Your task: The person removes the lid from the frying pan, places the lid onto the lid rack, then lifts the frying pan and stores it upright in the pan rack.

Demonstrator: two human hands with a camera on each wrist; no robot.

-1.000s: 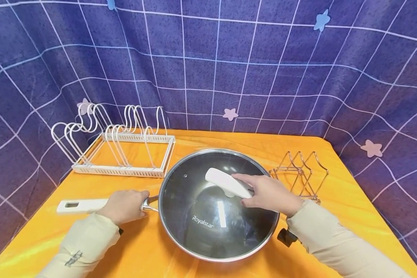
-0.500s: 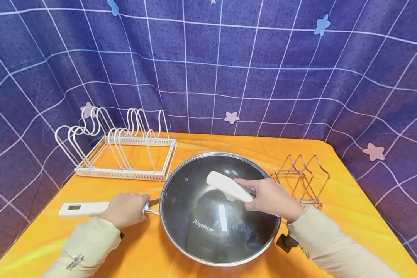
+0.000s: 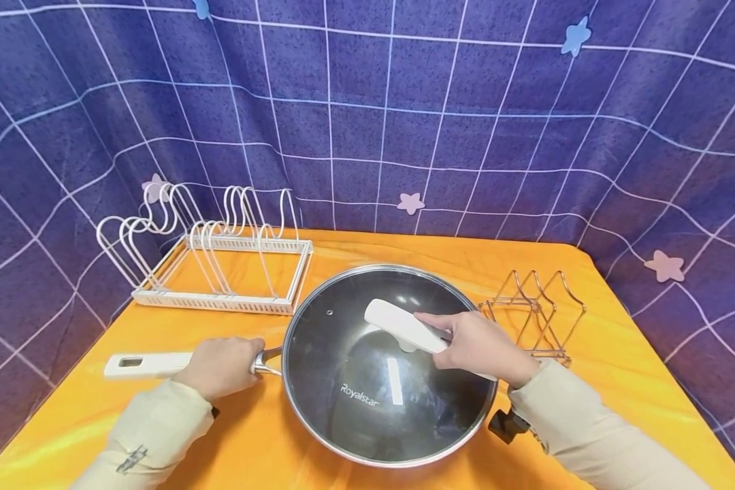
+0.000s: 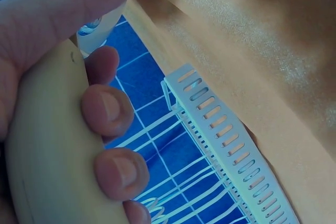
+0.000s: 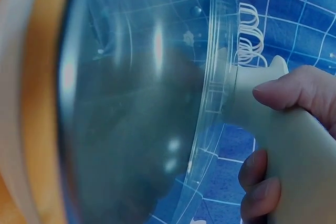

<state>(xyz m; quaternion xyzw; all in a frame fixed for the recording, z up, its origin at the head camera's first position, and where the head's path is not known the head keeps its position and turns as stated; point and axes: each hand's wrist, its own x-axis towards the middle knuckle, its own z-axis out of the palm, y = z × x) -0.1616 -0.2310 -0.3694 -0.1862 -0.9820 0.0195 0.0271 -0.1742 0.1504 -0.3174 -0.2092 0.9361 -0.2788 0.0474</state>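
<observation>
A frying pan with a long white handle [image 3: 150, 364] stands on the orange cloth, covered by a dark glass lid [image 3: 355, 422] marked Royalstar. My left hand [image 3: 223, 367] grips the pan handle near its metal joint; in the left wrist view the fingers [image 4: 123, 174] curl round it. On top of the lid is a white knob handle [image 3: 398, 323]. Its right end is held by my right hand [image 3: 480, 347], with thumb and fingers wrapped round it in the right wrist view. The lid hides the inside of the pan.
At the back left stands a white rack [image 3: 214, 303] with several wire loops. A copper-coloured wire rack [image 3: 535, 309] sits right of the pan, close behind my right forearm. A dark blue grid curtain [image 3: 367, 136] hangs along the table's back edge.
The view shifts slightly. Both hands keep their hold on the pan handle and the lid knob, and pan and lid stay in place.
</observation>
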